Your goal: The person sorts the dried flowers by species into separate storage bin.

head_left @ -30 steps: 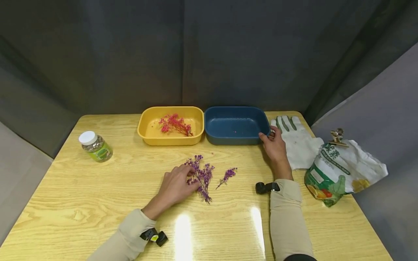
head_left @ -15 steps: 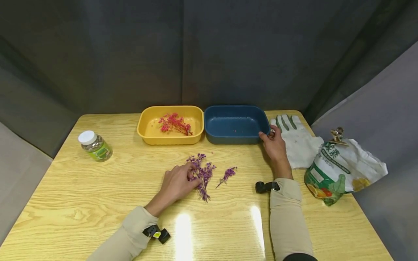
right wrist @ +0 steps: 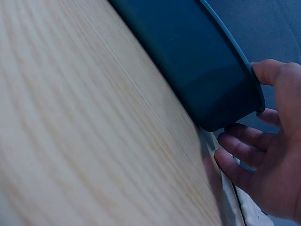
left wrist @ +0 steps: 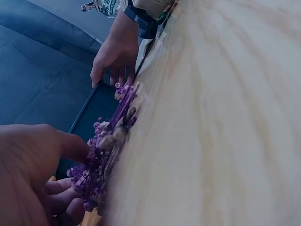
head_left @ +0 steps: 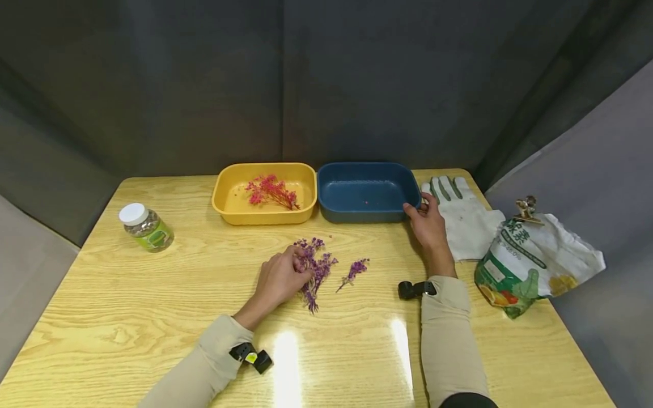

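My left hand point(head_left: 283, 276) pinches a bunch of purple dried flowers point(head_left: 320, 269) from its left side, low over the table. In the left wrist view the thumb and curled fingers lie on both sides of the purple blossoms point(left wrist: 96, 146). A smaller purple sprig point(head_left: 353, 273) lies apart, just right of the bunch. My right hand point(head_left: 428, 226) holds the near right corner of a blue bin point(head_left: 364, 216). Seen from the right wrist, the thumb sits on the bin's rim and the other fingers bend around its end wall point(right wrist: 230, 113).
Against the blue bin's left side stands a yellow bin point(head_left: 262, 219) with pink dried flowers point(head_left: 272, 191) inside. A white-lidded jar point(head_left: 148, 228) stands at left. White work gloves point(head_left: 466, 226) and a clipped green-and-white bag point(head_left: 530, 263) are at right. A dark curtain hangs behind the table.
My left hand has shifted slightly up and right, and the stem ends of the purple bunch have swung left. The right hand stays at the blue bin's corner.
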The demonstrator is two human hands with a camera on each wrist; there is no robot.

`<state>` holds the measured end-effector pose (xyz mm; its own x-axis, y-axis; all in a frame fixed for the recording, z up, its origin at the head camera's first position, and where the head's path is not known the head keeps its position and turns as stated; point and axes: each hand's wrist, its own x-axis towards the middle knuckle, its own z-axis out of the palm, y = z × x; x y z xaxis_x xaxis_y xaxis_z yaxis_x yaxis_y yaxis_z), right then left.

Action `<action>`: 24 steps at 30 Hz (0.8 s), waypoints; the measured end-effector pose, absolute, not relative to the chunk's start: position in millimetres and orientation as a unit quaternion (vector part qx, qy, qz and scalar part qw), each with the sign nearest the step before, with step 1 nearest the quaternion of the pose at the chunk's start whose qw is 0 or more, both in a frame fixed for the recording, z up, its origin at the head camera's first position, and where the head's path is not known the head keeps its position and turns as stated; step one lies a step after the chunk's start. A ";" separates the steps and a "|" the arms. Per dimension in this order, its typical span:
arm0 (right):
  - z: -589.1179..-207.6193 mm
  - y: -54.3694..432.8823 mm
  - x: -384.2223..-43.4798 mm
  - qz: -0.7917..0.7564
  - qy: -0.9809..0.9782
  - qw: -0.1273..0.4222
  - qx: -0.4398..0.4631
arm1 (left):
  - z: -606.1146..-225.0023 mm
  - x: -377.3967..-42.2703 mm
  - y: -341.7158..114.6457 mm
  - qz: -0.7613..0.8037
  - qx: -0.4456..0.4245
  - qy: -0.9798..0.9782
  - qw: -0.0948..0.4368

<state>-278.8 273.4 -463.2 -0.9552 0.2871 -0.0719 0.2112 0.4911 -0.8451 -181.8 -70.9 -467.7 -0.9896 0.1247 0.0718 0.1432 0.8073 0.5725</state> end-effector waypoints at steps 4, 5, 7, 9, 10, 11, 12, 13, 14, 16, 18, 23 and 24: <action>-462.1 272.2 -278.8 0.483 -0.863 0.037 -0.146 | -461.1 -175.3 -73.8 -0.308 -0.072 -0.948 0.024; -461.7 271.8 -278.6 0.482 -0.863 0.036 -0.146 | -459.5 -172.6 -74.7 -0.302 -0.077 -0.950 0.026; -461.2 271.9 -278.5 0.482 -0.863 0.036 -0.146 | -456.9 -166.3 -76.3 -0.283 -0.086 -0.955 0.020; -460.9 272.4 -278.4 0.484 -0.862 0.037 -0.147 | -455.0 -160.1 -76.6 -0.267 -0.096 -0.959 0.007; -460.6 272.6 -278.6 0.484 -0.861 0.038 -0.148 | -454.0 -157.6 -76.3 -0.260 -0.100 -0.961 0.000; -460.2 272.8 -278.4 0.484 -0.862 0.038 -0.148 | -453.1 -155.5 -75.7 -0.254 -0.102 -0.962 -0.007; -460.0 273.1 -278.4 0.485 -0.861 0.038 -0.148 | -452.6 -154.1 -75.0 -0.248 -0.103 -0.963 -0.014; -460.1 273.4 -278.4 0.486 -0.861 0.037 -0.149 | -452.4 -153.2 -74.2 -0.242 -0.104 -0.965 -0.016; -460.0 273.3 -278.2 0.488 -0.859 0.036 -0.149 | -452.4 -152.9 -73.3 -0.237 -0.105 -0.966 -0.017; -460.0 272.9 -277.8 0.487 -0.860 0.036 -0.149 | -453.0 -153.2 -72.1 -0.227 -0.104 -0.968 -0.016; -460.4 272.3 -277.6 0.487 -0.860 0.036 -0.149 | -454.2 -153.7 -71.9 -0.222 -0.102 -0.969 -0.019; -461.1 270.5 -277.9 0.485 -0.860 0.041 -0.151 | -456.1 -154.1 -74.0 -0.257 -0.092 -0.961 -0.047; -461.2 270.4 -278.0 0.485 -0.860 0.041 -0.150 | -456.1 -154.0 -74.8 -0.268 -0.089 -0.958 -0.056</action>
<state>-278.0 270.4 -461.2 -0.9514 0.2988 -0.0744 0.2183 0.4840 -0.8474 -154.0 -74.8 -456.1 -0.9780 0.2004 -0.0586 0.1409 0.8407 0.5228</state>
